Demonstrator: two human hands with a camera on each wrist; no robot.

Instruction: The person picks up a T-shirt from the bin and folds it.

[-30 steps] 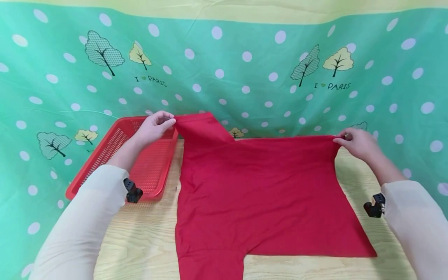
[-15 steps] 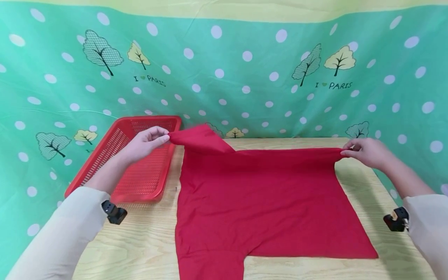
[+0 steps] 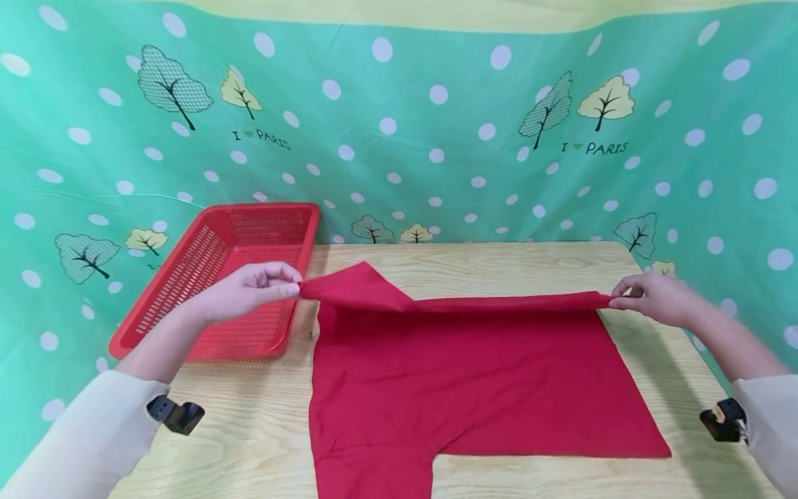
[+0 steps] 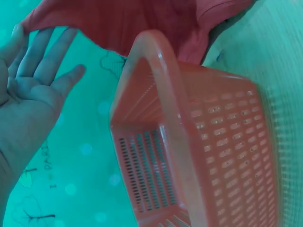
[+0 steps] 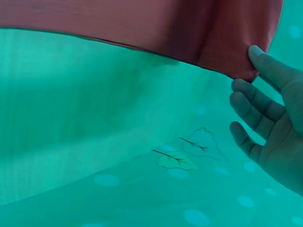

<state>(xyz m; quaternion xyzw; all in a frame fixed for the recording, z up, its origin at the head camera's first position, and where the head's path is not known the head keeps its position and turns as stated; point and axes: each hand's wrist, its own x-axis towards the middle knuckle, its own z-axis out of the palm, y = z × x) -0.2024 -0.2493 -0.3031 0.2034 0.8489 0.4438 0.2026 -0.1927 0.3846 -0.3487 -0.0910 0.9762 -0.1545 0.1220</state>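
Note:
A red short-sleeved shirt lies spread on the wooden table, its far side lifted and folding over toward the near side. My left hand pinches the end of the far sleeve between thumb and fingers, beside the basket's right rim. At the other end, my right hand pinches the corner of the hem. In the right wrist view the thumb presses the red cloth against the forefinger while the other fingers are spread loosely. The near sleeve lies flat and runs out of the head view at the bottom.
A red plastic basket with slotted walls stands on the table at the left, partly behind my left forearm. The wooden table reaches back to a green dotted curtain. Each wrist wears a small black camera.
Both hands have come toward the near side and lower, bringing the shirt's far edge with them. A strip of table behind the shirt now shows. The basket has stayed in place.

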